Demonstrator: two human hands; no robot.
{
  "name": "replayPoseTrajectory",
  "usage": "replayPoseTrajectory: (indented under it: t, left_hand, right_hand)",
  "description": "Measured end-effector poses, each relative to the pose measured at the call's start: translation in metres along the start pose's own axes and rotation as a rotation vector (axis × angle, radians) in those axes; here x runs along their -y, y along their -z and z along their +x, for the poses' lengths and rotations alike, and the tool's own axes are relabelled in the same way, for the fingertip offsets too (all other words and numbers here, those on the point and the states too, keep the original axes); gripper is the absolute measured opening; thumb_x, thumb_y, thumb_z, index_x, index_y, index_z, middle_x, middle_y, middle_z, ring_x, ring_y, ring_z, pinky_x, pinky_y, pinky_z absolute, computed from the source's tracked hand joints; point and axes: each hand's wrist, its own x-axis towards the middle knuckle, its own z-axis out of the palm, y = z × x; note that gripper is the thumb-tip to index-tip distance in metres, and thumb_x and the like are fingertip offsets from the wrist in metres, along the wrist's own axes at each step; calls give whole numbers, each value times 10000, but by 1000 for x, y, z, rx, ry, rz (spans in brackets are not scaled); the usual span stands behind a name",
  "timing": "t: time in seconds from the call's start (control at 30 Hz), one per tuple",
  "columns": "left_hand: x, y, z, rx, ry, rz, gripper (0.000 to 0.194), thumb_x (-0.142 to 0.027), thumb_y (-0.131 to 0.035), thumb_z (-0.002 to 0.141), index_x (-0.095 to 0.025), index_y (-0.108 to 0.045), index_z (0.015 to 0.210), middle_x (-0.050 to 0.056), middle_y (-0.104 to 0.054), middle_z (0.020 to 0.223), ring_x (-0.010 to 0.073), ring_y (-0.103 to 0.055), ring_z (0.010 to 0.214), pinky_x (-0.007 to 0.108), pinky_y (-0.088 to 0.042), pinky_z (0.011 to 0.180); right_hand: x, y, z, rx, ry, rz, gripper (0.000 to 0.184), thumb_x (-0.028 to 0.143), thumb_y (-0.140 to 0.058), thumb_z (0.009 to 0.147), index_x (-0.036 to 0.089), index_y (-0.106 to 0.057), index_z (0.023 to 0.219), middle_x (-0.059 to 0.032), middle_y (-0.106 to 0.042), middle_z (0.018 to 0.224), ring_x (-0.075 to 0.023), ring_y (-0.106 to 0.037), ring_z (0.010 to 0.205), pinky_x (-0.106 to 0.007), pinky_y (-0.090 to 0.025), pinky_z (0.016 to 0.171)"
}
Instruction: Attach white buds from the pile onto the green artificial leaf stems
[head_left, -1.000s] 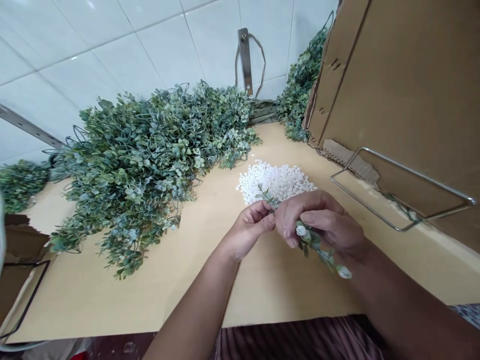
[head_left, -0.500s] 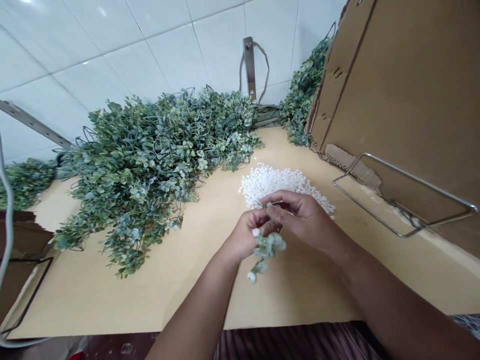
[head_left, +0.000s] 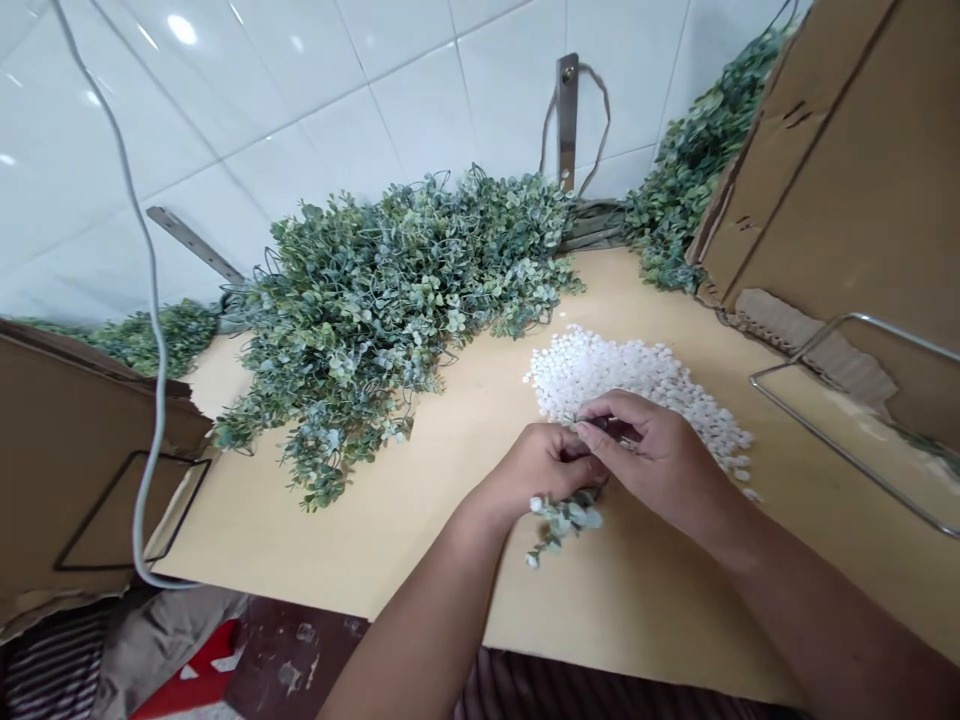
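My left hand [head_left: 551, 465] is closed around a sprig of artificial greenery [head_left: 566, 515], whose pale green leaves hang out below my fingers. Small white tips [head_left: 533, 560] show on the ends of its stems. Thumb and fingers of my right hand [head_left: 637, 435] pinch at the sprig's upper part, right against my left fingertips; whether a small white piece is between them is hidden. Just beyond both hands lies a heap of small white pieces [head_left: 600, 365] on the tan tabletop [head_left: 420, 480].
A big pile of artificial greenery [head_left: 375, 300] spreads along the tiled wall, with more greenery [head_left: 697, 170] at the right. Cardboard boxes [head_left: 885, 180] flank the table, a wire frame [head_left: 855, 430] sticking out on the right. A white cable [head_left: 154, 320] hangs at the left.
The head view has swung left, so the scene sits further right and more of the left box shows. Both hands stay together at the sprig, with my fingers slightly shifted.
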Motion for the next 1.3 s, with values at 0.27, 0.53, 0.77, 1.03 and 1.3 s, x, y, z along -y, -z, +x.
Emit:
replayPoseTrajectory:
  t: [0.27,0.53,0.77,1.03,1.3]
  left_hand:
    - [-2,47,19,-649,-45,380,166,-208,-554,780,-145,-691,848,70,-663,848,159,-590,776,298,-464,772]
    - [1,51,45,-668,-111,589,192,-45,-590,680,-191,-713,703,49,-589,744,208,-568,786,357,-416,848]
    - [1,55,44,-693,-136,383,123,-94,-580,695,-172,-645,626,4,-597,632,138,-529,615,274,-428,673]
    - [-14,30,7,-548,-89,-202,220,-280,-776,546,-135,-701,693,17,-675,633,103,-562,566,240,-466,616]
    - [-21,20,4,-467,-7,-390,257,-267,-834,474,-147,-737,680,21,-692,582,114,-589,549,242,-486,598]
  right_hand:
    - [-2,3,0,13,-293,356,176,368,-524,788,193,-516,768,-2,-583,652,-155,-604,611,-279,-486,590]
    - [-6,2,4,144,-279,348,175,347,-531,763,194,-489,690,56,-426,514,-107,-418,485,-239,-373,495]
    - [-11,-4,4,163,-299,317,218,323,-490,789,192,-464,618,53,-401,507,-106,-395,502,-243,-342,506]
    - [-4,-2,7,124,-298,381,188,357,-592,734,179,-551,691,27,-535,580,-134,-564,571,-258,-474,568]
    - [-1,-6,4,82,-313,365,180,354,-585,730,180,-581,776,-28,-646,718,-181,-641,689,-308,-512,658]
